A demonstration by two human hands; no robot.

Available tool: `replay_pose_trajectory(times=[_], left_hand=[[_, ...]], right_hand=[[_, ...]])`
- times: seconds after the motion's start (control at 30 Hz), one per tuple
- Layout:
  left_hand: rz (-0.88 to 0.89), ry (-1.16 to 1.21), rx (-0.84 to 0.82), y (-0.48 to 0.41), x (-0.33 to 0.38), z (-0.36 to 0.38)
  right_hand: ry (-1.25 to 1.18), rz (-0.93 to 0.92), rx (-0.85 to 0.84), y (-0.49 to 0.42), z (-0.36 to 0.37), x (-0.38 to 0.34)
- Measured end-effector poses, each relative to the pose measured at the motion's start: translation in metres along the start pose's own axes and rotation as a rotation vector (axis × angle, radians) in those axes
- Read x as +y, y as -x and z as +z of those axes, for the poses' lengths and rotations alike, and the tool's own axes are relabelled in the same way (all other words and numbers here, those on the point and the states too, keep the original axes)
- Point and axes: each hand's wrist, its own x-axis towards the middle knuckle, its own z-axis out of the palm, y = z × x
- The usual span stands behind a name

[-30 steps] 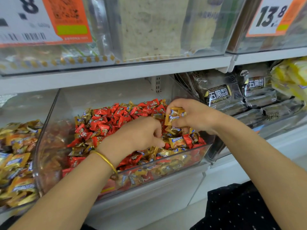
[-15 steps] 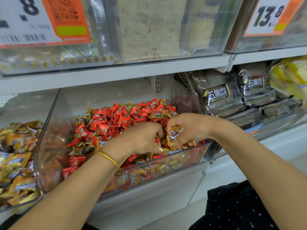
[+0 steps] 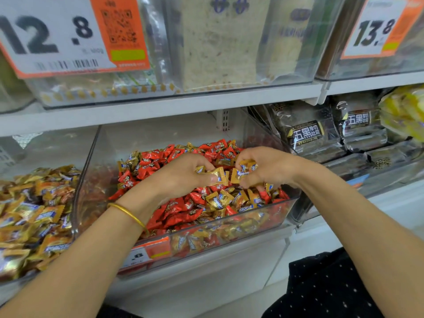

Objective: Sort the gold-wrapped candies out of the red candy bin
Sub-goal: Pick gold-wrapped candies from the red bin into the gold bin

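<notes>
A clear plastic bin (image 3: 229, 230) on the lower shelf holds a heap of red-wrapped candies (image 3: 174, 210) with gold-wrapped candies (image 3: 218, 200) mixed in near its front right. My left hand (image 3: 183, 175), with a gold bangle on the wrist, hovers over the heap and pinches a gold candy (image 3: 216, 174) between thumb and fingers. My right hand (image 3: 268, 166) is just to its right, fingers curled round several gold candies (image 3: 243, 172). The two hands nearly touch above the middle of the bin.
A second bin (image 3: 34, 216) on the left is full of gold-wrapped candies. Dark bread packs (image 3: 307, 136) fill the bin on the right. The upper shelf (image 3: 160, 111) with price tags (image 3: 68, 35) overhangs the bins close above my hands.
Both hands dipped into the front of the heap and have lifted a little. My left hand now pinches a gold candy, and my right hand still holds its gold candies.
</notes>
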Motion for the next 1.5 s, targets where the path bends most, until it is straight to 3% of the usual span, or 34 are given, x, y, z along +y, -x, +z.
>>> replay_pose_trajectory(times=[0.17, 0.47, 0.6, 0.7, 0.8, 0.97, 1.17, 1.33, 1.5], left_hand=[[-0.047, 0.092, 0.021, 0.008, 0.001, -0.003], [-0.079, 0.115, 0.054, 0.007, 0.005, 0.002], [-0.088, 0.133, 0.046, 0.004, 0.006, 0.004], [-0.107, 0.167, 0.043, 0.0, 0.005, 0.005], [-0.119, 0.183, 0.052, -0.003, 0.003, 0.004], [-0.11, 0.217, 0.053, 0.001, 0.002, -0.001], [-0.113, 0.239, 0.072, 0.013, -0.006, -0.008], [-0.123, 0.285, 0.099, 0.024, -0.012, -0.016], [-0.154, 0.338, 0.133, 0.045, -0.013, -0.035]], right_hand=[[-0.043, 0.004, 0.071, 0.003, -0.008, -0.002], [0.314, 0.047, -0.232, 0.006, 0.001, -0.004], [0.301, -0.007, -0.149, 0.004, 0.0, 0.002], [0.085, -0.047, 0.009, 0.006, -0.005, 0.004], [-0.024, -0.029, 0.036, 0.007, -0.009, 0.003], [0.122, -0.002, -0.118, 0.0, 0.006, 0.001], [0.511, 0.016, -0.08, -0.01, 0.024, -0.013], [0.261, -0.014, 0.021, -0.003, 0.01, -0.012], [-0.22, -0.075, 0.09, 0.011, 0.004, -0.028]])
